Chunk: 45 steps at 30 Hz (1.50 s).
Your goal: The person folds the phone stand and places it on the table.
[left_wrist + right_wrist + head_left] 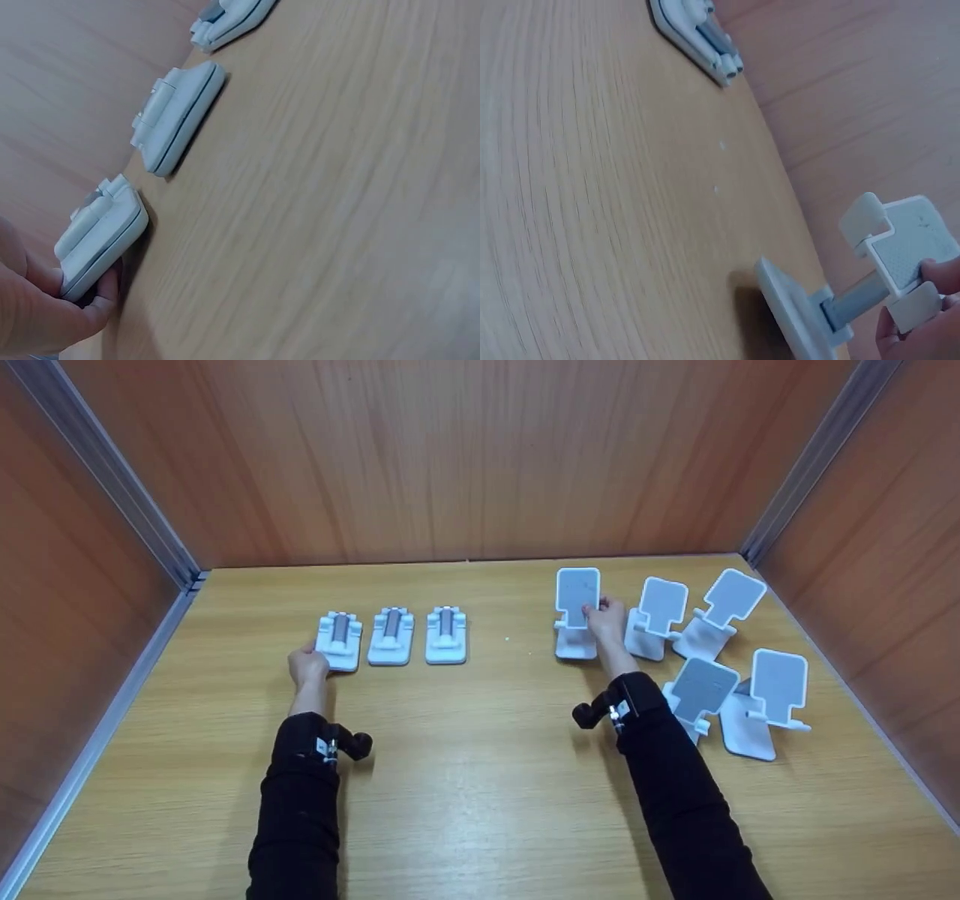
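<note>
Three white folded phone stands lie in a row at the left of the table. My left hand (308,666) pinches the lower left edge of the leftmost folded phone stand (340,642), thumb above and fingers beneath in the left wrist view. At the right, my right hand (607,622) holds an unfolded phone stand (577,594) by the right side of its upright plate. In the right wrist view, its base (791,311) is tilted, with a shadow beside it.
Beside the left stand are the middle folded stand (391,637) and another folded stand (446,636). Several unfolded stands, including one at the back (664,607) and one nearer (778,690), crowd right of my right arm. Wooden walls (465,465) enclose the table (465,780).
</note>
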Available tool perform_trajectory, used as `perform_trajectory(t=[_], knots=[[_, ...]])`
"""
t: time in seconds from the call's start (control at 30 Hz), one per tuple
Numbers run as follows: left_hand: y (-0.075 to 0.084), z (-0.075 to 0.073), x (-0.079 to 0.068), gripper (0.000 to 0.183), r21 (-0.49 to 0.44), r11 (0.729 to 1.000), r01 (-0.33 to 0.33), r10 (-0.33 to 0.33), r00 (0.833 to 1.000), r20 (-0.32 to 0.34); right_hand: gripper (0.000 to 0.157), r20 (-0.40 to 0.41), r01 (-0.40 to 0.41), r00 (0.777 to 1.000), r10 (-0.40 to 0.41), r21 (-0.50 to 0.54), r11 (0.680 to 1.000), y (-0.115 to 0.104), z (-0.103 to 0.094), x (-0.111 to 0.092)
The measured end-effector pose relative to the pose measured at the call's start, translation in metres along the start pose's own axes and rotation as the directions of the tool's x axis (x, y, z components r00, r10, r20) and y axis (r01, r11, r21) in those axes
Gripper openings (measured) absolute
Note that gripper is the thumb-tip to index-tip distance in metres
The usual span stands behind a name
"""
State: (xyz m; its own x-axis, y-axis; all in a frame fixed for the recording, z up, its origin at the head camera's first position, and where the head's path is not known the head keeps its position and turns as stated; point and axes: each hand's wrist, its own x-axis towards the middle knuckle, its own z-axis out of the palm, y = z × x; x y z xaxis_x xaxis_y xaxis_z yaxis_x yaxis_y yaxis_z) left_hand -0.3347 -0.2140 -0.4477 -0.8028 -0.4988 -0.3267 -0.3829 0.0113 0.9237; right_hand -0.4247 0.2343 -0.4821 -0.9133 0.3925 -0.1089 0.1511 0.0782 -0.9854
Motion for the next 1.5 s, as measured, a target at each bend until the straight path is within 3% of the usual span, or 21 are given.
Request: perform_trajectory(t=[0.1,0.2,0.3,0.43,0.5,0.63,0.8,0.9,1.0,1.1,1.2,1.33,1.43,1.5], knots=[[-0.002,-0.001,0.001,0.037,0.025,1.000,-0.016,0.017,0.999,-0.040,0.023,0.004,0.049,0.999,-0.049,0.094,0.994,0.011,0.003,0.009],[-0.002,-0.004,0.000,0.034,0.070,0.997,-0.029,0.035,0.995,-0.091,0.027,0.038,0.024,0.999,-0.029,0.126,0.992,-0.036,0.006,-0.055],[-0.001,-0.005,0.001,0.028,0.084,0.995,-0.053,0.065,0.986,-0.151,0.021,0.080,0.055,0.995,-0.064,0.115,0.992,-0.072,0.007,-0.107],[0.002,-0.005,0.003,0.027,0.106,0.990,-0.090,0.111,0.971,-0.210,0.015,0.169,0.093,0.978,-0.124,0.182,0.979,-0.093,0.004,-0.141],[0.005,-0.006,0.003,0.028,0.118,0.989,-0.094,0.116,0.973,-0.202,0.014,0.195,0.094,0.970,-0.142,0.237,0.967,-0.098,0.004,-0.152],[0.010,-0.008,-0.002,0.032,0.110,0.987,-0.115,0.132,0.978,-0.161,0.014,0.254,0.093,0.949,-0.185,0.333,0.938,-0.105,0.001,-0.170],[0.018,0.004,-0.023,0.039,0.084,0.971,-0.226,0.234,0.966,-0.106,0.017,0.315,0.090,0.917,-0.246,0.438,0.894,-0.114,-0.010,-0.191],[0.024,0.022,-0.046,0.041,0.000,0.961,-0.277,0.277,0.961,-0.001,0.022,0.318,0.100,0.910,-0.267,0.458,0.883,-0.121,-0.016,-0.202],[0.029,0.041,-0.072,0.044,-0.083,0.964,-0.252,0.263,0.950,0.170,0.025,0.310,0.108,0.908,-0.283,0.479,0.871,-0.125,-0.019,-0.210],[0.029,0.058,-0.098,0.047,-0.164,0.970,-0.180,0.227,0.912,0.341,0.024,0.309,0.109,0.904,-0.296,0.502,0.858,-0.127,-0.020,-0.217],[0.026,0.072,-0.122,0.046,-0.251,0.963,-0.103,0.213,0.860,0.464,0.022,0.317,0.098,0.901,-0.296,0.515,0.852,-0.124,-0.019,-0.223],[0.019,0.084,-0.151,0.045,-0.284,0.957,-0.055,0.222,0.768,0.600,0.019,0.329,0.079,0.902,-0.280,0.511,0.856,-0.119,-0.016,-0.227],[0.015,0.090,-0.167,0.048,-0.282,0.959,-0.035,0.227,0.693,0.684,0.017,0.335,0.075,0.900,-0.278,0.509,0.858,-0.115,-0.013,-0.230],[0.014,0.093,-0.175,0.050,-0.284,0.959,-0.015,0.225,0.651,0.725,0.016,0.335,0.074,0.900,-0.280,0.515,0.854,-0.113,-0.011,-0.230]])
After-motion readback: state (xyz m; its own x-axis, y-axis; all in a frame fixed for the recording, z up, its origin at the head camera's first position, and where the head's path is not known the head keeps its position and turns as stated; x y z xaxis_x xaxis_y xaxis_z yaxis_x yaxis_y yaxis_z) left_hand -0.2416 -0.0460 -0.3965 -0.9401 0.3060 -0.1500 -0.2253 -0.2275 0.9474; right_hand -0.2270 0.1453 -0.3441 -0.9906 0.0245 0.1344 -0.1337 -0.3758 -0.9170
